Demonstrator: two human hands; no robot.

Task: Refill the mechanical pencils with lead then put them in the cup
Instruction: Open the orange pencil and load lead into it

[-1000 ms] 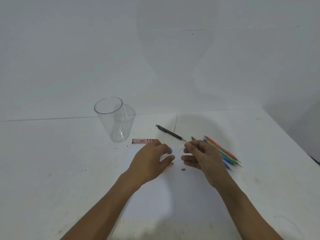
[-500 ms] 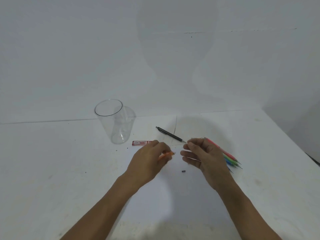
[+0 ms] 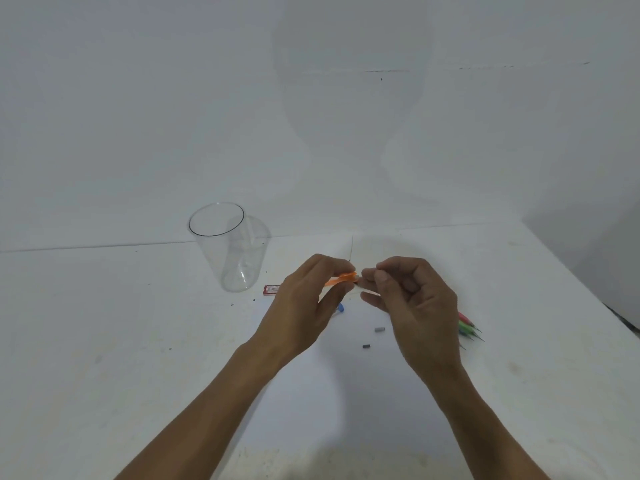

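Two pinches have met since a second ago: your left hand (image 3: 304,306) holds the orange pencil (image 3: 341,279), your right hand (image 3: 412,306) nips something too thin to see at its end, likely lead going in; cup (image 3: 228,251) at ten o'clock.

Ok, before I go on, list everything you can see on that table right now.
cup: one, clear, upright at the table's far left.
lead case: one, red, flat beside the cup's base, partly behind the left hand.
orange pencil: one, orange, held above the table.
coloured pencils: a bunch, red and green showing, at the right; the count is hidden by the right hand.
grey pieces: two, grey, loose on the table below the hands.
blue item: one, blue, peeking out under the left hand; cannot tell what it is.
table: one, white.
left hand: grips the orange pencil.
right hand: fingers curled, pinching at the pencil's end; what they pinch is too small to tell.
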